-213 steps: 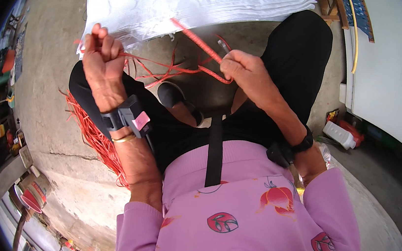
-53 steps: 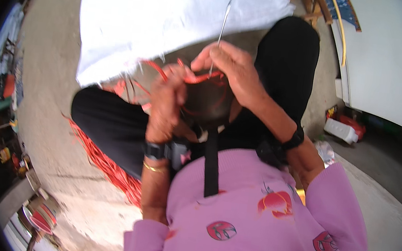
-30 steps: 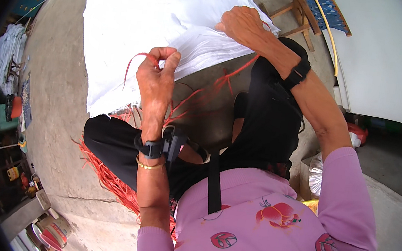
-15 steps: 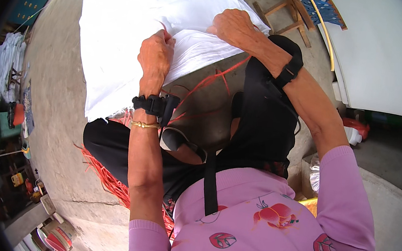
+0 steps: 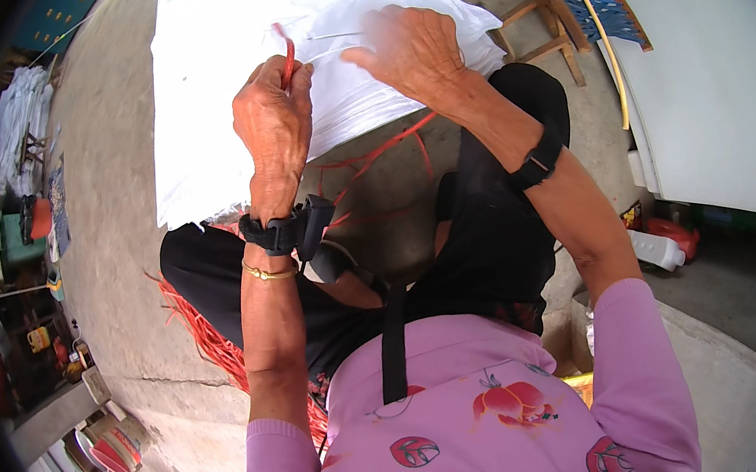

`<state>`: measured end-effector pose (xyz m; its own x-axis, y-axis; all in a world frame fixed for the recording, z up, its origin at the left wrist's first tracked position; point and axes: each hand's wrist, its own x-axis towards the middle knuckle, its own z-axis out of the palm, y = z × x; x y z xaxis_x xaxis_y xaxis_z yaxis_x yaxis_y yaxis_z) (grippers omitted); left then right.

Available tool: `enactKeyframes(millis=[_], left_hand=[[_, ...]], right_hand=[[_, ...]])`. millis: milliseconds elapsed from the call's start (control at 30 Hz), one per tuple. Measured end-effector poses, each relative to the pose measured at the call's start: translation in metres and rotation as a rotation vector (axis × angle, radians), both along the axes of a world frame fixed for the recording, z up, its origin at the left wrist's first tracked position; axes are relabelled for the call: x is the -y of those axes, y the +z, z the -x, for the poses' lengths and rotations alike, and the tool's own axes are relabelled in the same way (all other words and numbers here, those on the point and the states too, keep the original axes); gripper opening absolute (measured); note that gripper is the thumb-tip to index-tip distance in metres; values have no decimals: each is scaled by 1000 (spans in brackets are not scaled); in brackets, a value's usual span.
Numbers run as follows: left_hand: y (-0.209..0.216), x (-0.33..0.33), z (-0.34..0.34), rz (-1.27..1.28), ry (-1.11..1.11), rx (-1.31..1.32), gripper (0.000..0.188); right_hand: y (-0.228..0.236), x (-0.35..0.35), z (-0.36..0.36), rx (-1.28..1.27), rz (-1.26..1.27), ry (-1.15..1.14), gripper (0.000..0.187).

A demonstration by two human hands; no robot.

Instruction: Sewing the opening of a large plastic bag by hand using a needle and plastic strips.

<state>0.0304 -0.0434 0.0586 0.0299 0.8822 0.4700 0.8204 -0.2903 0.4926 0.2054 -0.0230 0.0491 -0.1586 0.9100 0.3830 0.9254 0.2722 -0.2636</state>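
A large white woven sack (image 5: 230,61) lies on the concrete ground in front of me. My left hand (image 5: 272,117) is raised over its near edge and pinches a red plastic string (image 5: 288,50) between thumb and fingers. Just to the right, my right hand (image 5: 411,46) is blurred and holds a thin metal needle (image 5: 331,37) against the sack. More red string (image 5: 388,149) trails down from the sack toward my lap. A black band sits on each wrist.
A pile of loose red strings (image 5: 207,342) lies on the ground by my left leg. A wooden stool frame (image 5: 552,18) stands behind the sack. A white panel (image 5: 737,109) fills the right side. Cluttered containers (image 5: 19,232) line the left edge.
Earlier I held the strings and needle close over my lap. Both hands have since reached forward onto the white sack, and the left hand has lifted slightly with the red string.
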Motion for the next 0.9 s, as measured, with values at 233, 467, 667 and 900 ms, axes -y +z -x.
enactKeyframes(millis=[233,467,667,900], left_hand=[[9,14,-9,-124,73,89,17],[4,1,-66,-27,-34,-171,18],[3,-5,-59,-9,-16,141,16],[-11,18,-46,204,-139,454,21]], right_hand=[[-1,-6,-26,77,-155,-206,14],[4,4,-28,47,-262,-132,15],[1,6,-41,-149,-285,-235,16],[-15,3,-36,-274,-124,-232,18]])
